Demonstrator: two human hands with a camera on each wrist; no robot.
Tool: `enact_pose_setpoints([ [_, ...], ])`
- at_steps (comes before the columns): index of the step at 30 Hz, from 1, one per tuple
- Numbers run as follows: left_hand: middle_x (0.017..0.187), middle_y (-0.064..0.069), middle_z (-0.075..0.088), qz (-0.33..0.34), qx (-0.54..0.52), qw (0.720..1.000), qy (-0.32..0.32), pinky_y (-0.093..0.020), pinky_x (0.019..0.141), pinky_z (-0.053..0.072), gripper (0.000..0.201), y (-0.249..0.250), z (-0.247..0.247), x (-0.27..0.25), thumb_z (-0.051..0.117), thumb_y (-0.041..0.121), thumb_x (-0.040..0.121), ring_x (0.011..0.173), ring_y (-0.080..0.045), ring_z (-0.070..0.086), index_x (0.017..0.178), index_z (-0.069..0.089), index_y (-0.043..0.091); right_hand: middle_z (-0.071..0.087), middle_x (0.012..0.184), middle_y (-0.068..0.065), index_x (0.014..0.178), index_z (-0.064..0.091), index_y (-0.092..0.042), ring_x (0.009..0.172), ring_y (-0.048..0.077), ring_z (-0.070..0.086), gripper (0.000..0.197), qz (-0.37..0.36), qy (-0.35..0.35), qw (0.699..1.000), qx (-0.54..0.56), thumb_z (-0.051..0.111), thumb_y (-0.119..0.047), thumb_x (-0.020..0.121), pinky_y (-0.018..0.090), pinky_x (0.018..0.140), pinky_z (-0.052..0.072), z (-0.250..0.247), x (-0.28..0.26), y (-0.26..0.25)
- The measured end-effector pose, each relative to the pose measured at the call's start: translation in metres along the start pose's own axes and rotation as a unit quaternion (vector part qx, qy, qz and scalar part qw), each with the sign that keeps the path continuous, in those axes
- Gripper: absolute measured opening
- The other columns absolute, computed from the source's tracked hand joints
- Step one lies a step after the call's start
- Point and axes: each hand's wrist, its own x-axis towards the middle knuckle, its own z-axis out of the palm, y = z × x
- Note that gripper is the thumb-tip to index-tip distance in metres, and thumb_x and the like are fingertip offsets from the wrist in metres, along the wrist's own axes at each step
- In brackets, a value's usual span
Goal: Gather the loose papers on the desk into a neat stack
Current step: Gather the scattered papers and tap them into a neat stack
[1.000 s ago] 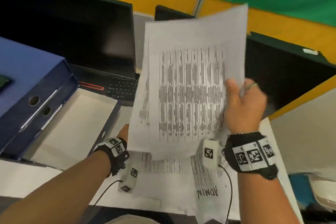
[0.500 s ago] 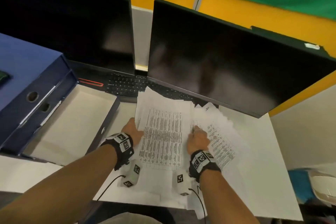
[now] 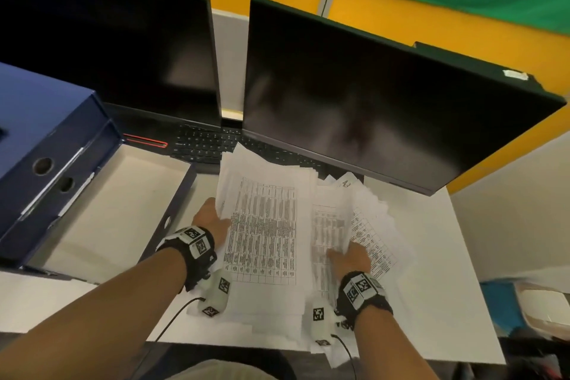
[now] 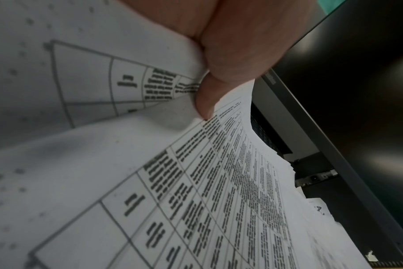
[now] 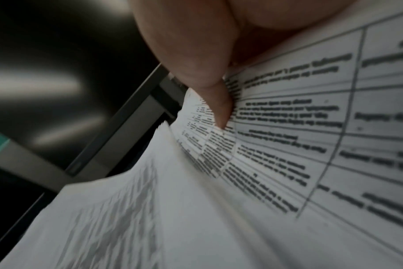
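Both hands' grip pinches papers [image 3: 262,225] on white desk [image 3: 447,287].

Left hand [image 3: 212,220] fingers hidden under the papers [image 3: 262,225] in head view; in the left wrist view only its thumb [image 4: 204,102] shows, palm cut at top edge. Right hand [image 3: 350,257] fingertips likewise tucked under sheets; grip unclear. Table print too blurred to read. Sheets at lower left of right wrist view motion-smeared. Box file [image 3: 46,145] cut off at left edge.
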Motion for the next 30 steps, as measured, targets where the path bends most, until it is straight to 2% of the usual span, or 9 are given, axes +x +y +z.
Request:
enact_pose_setpoints([
  [2,0.111,-0.008,0.063,-0.003,-0.018,1.0,0.014,-0.039,0.088,0.05,0.026,-0.001,-0.003,0.002,0.058,0.009,0.093,0.093,-0.027,0.059,0.116,0.05,0.014,0.066,0.084,0.009,0.101,0.064,-0.005,0.069,0.025,0.061,0.016,0.074,0.046,0.996,0.026,0.063,-0.015,0.089,0.027,0.057,0.051,-0.014,0.003,0.022],
  [4,0.114,-0.009,0.065,-0.007,-0.03,0.999,0.025,-0.041,0.091,0.052,0.027,-0.003,-0.006,0.004,0.059,0.009,0.092,0.1,-0.03,0.062,0.117,0.05,0.013,0.066,0.102,0.017,0.111,0.061,-0.003,0.087,0.034,0.064,0.031,0.159,0.09,0.982,0.037,0.06,-0.02,0.085,0.038,0.078,0.056,-0.025,0.005,0.047],
  [7,0.117,-0.01,0.065,-0.011,-0.032,0.999,0.023,-0.043,0.094,0.052,0.027,-0.001,-0.009,0.006,0.06,0.008,0.092,0.108,-0.032,0.063,0.117,0.051,0.012,0.052,0.129,0.02,0.125,0.053,-0.005,0.116,0.041,0.051,0.048,0.25,0.099,0.963,-0.009,0.06,-0.03,0.084,0.045,0.097,0.042,-0.027,-0.002,0.059],
  [12,0.12,-0.01,0.065,-0.019,-0.025,0.999,0.013,-0.045,0.095,0.052,0.029,-0.001,-0.01,0.005,0.061,0.009,0.092,0.11,-0.032,0.062,0.119,0.051,0.012,0.06,0.12,0.021,0.125,0.052,-0.006,0.102,0.041,0.062,0.061,0.189,0.106,0.971,0.104,0.07,-0.034,0.074,0.049,0.089,0.054,-0.012,0.002,0.043],
  [15,0.121,-0.011,0.064,-0.015,-0.025,0.999,0.014,-0.041,0.092,0.051,0.029,0.001,-0.011,0.002,0.06,0.008,0.093,0.111,-0.032,0.062,0.12,0.051,0.01,0.056,0.129,0.023,0.139,0.036,-0.007,0.113,0.041,0.059,0.079,0.169,0.108,0.969,0.146,0.078,-0.031,0.077,0.042,0.093,0.051,-0.012,0.003,0.026],
  [20,0.121,-0.01,0.064,-0.016,-0.022,1.0,0.007,-0.039,0.09,0.049,0.029,0.001,-0.009,-0.003,0.059,0.008,0.094,0.111,-0.031,0.061,0.121,0.049,0.012,0.043,0.143,0.023,0.15,0.016,-0.004,0.13,0.038,0.047,0.113,0.168,0.092,0.976,0.104,0.086,-0.038,0.069,0.045,0.104,0.041,-0.006,0.015,-0.003],
  [23,0.12,-0.01,0.063,-0.021,-0.025,0.999,0.01,-0.04,0.091,0.05,0.03,-0.002,-0.006,-0.004,0.058,0.008,0.093,0.11,-0.032,0.061,0.122,0.048,0.011,0.045,0.139,0.014,0.147,0.028,-0.004,0.126,0.033,0.044,0.111,0.157,0.053,0.985,-0.056,0.075,-0.063,0.065,0.046,0.105,0.038,0.009,0.018,-0.011],
  [25,0.12,-0.011,0.063,-0.02,-0.025,0.999,0.008,-0.04,0.094,0.049,0.032,-0.003,-0.004,-0.004,0.059,0.008,0.093,0.11,-0.032,0.061,0.123,0.048,0.01,0.045,0.137,0.01,0.145,0.034,-0.007,0.125,0.032,0.042,0.111,0.141,0.037,0.981,-0.125,0.071,-0.069,0.061,0.046,0.104,0.035,0.019,0.024,-0.01],
  [30,0.12,-0.011,0.064,-0.014,-0.026,1.0,-0.002,-0.043,0.098,0.05,0.034,-0.007,-0.003,-0.002,0.061,0.01,0.092,0.11,-0.032,0.062,0.123,0.049,0.012,0.022,0.156,0.028,0.153,0.02,0.0,0.143,0.046,0.023,0.089,0.093,-0.032,0.989,-0.109,0.07,-0.035,0.087,0.054,0.117,0.022,0.022,0.024,-0.017],
])
